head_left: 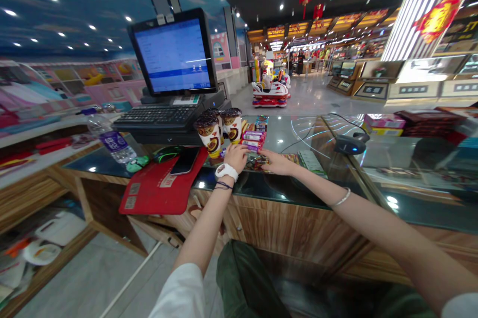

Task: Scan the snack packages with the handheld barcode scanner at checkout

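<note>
Purple snack packs [254, 136] lie stacked in a short row on the glass counter, just beyond my hands. My left hand [236, 158], wearing a white watch, lies palm down at the left end of the nearest pack, fingers stretched out. From the right, my right hand [275, 162] reaches in with extended fingertips touching that pack's right end. Some fingertips are hidden. Several printed paper cups [209, 134] with dark tops stand left of the packs. Flat wrapped snacks [257, 161] lie under and beside my right hand.
Left of the cups are a monitor [174, 56], a keyboard [159, 117] and a water bottle [114, 138]. A phone [185, 160] rests on a red mat [159, 191]. At right stand a black scanner [350, 144] and stacked boxes [384, 122].
</note>
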A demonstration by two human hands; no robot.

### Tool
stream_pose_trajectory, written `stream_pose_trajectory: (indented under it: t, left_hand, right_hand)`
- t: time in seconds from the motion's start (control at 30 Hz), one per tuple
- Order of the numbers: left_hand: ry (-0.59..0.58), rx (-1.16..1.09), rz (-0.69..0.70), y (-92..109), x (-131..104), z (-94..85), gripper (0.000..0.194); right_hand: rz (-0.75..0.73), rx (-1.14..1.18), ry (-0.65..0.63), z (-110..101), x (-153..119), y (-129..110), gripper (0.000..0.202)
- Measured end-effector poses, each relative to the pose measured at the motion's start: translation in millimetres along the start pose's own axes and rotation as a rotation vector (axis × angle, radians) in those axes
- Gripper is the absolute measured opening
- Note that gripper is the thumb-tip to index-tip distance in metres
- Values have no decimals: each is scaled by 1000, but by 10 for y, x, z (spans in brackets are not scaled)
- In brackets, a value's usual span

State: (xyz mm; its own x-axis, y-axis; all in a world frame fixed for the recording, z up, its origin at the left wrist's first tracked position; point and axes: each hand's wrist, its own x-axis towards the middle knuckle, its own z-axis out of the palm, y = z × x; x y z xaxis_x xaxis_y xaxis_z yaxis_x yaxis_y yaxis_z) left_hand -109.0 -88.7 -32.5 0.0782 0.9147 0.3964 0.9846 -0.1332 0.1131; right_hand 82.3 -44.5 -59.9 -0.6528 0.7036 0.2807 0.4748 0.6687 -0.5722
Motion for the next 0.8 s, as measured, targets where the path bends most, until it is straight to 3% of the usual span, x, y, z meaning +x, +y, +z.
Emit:
stream_pose_trajectory:
  t: [0.27, 0.8]
  left_hand:
    - [-60, 75, 50, 46, -17, 22, 42]
    - [-59, 105, 73, 87, -34, 6, 56]
  right_hand:
    - [100, -87, -45, -63, -18, -49, 67]
    - [93, -199, -17, -105, -110, -135, 71]
